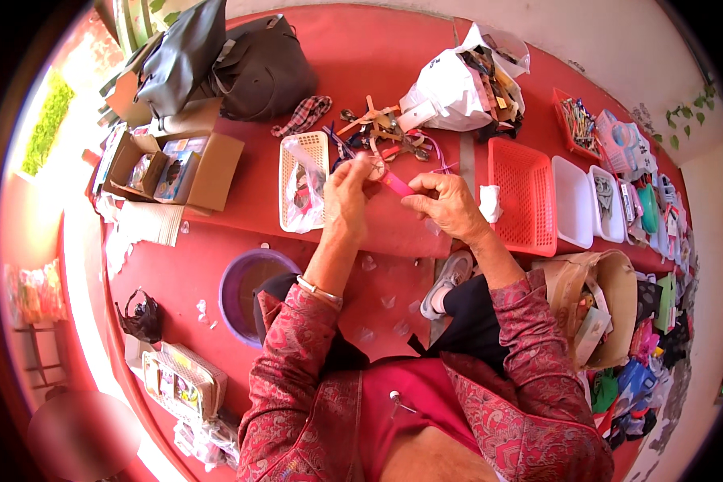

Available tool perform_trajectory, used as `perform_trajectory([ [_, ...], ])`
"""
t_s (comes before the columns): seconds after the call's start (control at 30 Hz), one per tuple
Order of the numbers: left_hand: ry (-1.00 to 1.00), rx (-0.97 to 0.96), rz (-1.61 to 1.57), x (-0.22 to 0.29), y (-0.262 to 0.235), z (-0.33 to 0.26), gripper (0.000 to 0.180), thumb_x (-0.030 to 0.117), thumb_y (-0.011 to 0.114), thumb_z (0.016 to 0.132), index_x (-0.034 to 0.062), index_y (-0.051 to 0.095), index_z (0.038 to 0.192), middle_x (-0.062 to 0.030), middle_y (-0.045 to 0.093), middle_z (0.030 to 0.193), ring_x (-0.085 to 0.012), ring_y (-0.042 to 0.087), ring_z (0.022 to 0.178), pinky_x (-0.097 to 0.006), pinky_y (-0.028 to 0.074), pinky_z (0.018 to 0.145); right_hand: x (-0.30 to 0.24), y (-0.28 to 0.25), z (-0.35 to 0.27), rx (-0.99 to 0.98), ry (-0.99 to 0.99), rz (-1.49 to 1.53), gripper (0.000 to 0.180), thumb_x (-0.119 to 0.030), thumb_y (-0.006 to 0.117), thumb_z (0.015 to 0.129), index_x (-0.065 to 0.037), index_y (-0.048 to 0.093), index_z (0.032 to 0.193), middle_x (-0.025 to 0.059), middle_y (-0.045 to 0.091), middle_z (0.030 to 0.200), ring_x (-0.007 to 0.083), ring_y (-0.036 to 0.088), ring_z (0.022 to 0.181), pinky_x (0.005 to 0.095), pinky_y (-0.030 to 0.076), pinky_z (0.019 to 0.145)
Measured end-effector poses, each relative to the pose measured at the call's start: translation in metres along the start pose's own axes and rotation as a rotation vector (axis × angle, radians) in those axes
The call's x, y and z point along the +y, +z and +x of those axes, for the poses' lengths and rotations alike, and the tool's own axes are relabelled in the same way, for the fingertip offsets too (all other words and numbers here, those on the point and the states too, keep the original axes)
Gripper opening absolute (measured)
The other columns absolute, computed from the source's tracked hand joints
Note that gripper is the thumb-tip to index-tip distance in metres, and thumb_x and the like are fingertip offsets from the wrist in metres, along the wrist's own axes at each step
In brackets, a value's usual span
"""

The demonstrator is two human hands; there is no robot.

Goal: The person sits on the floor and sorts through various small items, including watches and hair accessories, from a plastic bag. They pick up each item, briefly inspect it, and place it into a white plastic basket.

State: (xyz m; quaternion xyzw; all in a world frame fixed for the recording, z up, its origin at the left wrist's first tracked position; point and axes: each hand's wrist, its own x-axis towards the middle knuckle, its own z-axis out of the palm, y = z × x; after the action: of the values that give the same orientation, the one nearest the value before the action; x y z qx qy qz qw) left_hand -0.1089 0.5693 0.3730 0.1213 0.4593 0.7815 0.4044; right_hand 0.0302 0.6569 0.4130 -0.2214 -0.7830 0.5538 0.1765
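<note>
A wristwatch with a bright pink strap (pixel 396 184) is stretched between my two hands in the middle of the head view. My left hand (pixel 349 191) pinches it at the round watch face. At the other side, my right hand (pixel 448 202) grips the strap's end between thumb and fingers. Just beyond my hands lies a heap of watches (pixel 390 132) with brown, tan, purple and dark straps. Beside my left wrist stands a cream basket (pixel 285 217) holding a clear plastic bag (pixel 304 213) with items I cannot make out.
A red basket (pixel 522 197), white trays (pixel 572 201) and a stuffed white bag (pixel 450 92) lie right and beyond. Left are an open cardboard box (pixel 217 173) and dark bags (pixel 265 68). Near my legs stand a purple basin (pixel 237 301) and a large carton (pixel 558 281).
</note>
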Motion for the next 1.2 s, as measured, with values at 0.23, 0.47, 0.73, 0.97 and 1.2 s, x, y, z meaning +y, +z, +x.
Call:
perform_trajectory([
  [0.23,-0.062,0.092,-0.040,-0.008,0.000,-0.003,0.026,0.028,0.047,0.087,0.0038,0.058,0.089,-0.0018,0.057,0.078,-0.0102,0.053,0.070,-0.022,0.042,0.062,-0.003,-0.010,0.001,0.023,0.012,0.087,0.014,-0.015,0.065,0.074,-0.002,0.060,0.075,-0.0007,0.055,0.060,0.0052,0.049,0.053,0.0211,0.042,0.048],
  [0.47,-0.094,-0.102,0.057,-0.012,0.016,-0.023,0.016,0.023,0.060,0.080,0.0072,0.058,0.084,0.0026,0.056,0.076,-0.0067,0.051,0.069,-0.023,0.041,0.067,0.015,0.004,0.003,0.119,-0.011,-0.067,0.015,-0.012,0.066,0.073,0.001,0.057,0.073,0.0014,0.055,0.059,0.0065,0.048,0.053,0.0227,0.040,0.049],
  [0.73,-0.122,-0.165,-0.346,-0.005,0.012,-0.018,0.013,0.018,0.050,0.087,0.0061,0.055,0.088,-0.0001,0.055,0.077,-0.0107,0.053,0.070,-0.027,0.044,0.071,0.003,0.010,0.002,0.203,-0.101,0.034,0.014,-0.015,0.059,0.081,-0.002,0.057,0.077,-0.0017,0.051,0.057,0.0038,0.046,0.048,0.0173,0.036,0.043],
  [0.97,-0.156,-0.318,-0.585,-0.008,0.007,-0.017,0.017,0.019,0.046,0.089,0.0037,0.053,0.091,-0.0008,0.053,0.074,-0.0115,0.051,0.066,-0.026,0.045,0.069,0.011,-0.012,0.013,0.074,0.259,0.437,0.037,-0.039,0.055,0.082,-0.003,0.059,0.089,0.0006,0.059,0.072,0.0043,0.051,0.054,0.0171,0.040,0.048],
  [1.2,-0.163,-0.195,-0.234,-0.008,0.016,-0.023,0.024,0.027,0.045,0.089,0.0056,0.055,0.088,-0.0009,0.056,0.076,-0.0097,0.050,0.063,-0.026,0.044,0.066,0.013,0.004,0.014,0.072,0.171,0.390,0.020,-0.022,0.057,0.080,-0.002,0.061,0.084,0.0033,0.062,0.072,0.0076,0.052,0.053,0.0194,0.039,0.047],
])
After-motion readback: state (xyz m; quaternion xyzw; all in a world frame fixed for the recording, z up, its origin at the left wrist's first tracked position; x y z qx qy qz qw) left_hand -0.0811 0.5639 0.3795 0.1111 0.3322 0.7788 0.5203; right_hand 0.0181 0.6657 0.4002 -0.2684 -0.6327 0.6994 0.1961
